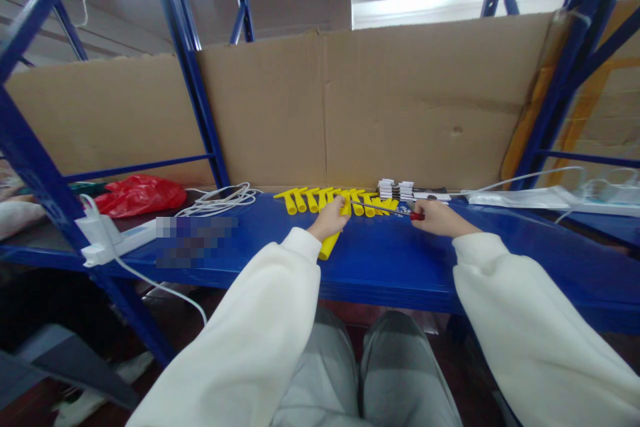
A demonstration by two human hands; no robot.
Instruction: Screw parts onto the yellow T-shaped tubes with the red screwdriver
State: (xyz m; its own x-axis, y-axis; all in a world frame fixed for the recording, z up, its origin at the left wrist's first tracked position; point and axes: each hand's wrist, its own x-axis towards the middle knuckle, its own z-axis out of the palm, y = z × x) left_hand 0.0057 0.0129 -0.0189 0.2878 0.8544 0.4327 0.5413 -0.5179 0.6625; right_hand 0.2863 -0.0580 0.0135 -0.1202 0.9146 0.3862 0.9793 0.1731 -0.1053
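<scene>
My left hand (328,217) is closed round a yellow T-shaped plastic handle (329,247), its thick end pointing down toward me. In my right hand (436,216) is a screwdriver (417,216) with a red and black grip. Its long metal shaft runs left, and the tip reaches the top of the yellow piece by my left fingers; whether it touches is too small to tell. Behind my left hand stands a row of several similar yellow pieces (300,200). White and black small parts (395,188) are stacked behind the shaft.
The blue shelf top (380,260) is bounded by blue posts (187,67) and a cardboard wall (390,100). On the left lie coiled white cable (225,199), a red plastic bag (145,195) and a white power strip (125,239). Another strip (530,197) sits right.
</scene>
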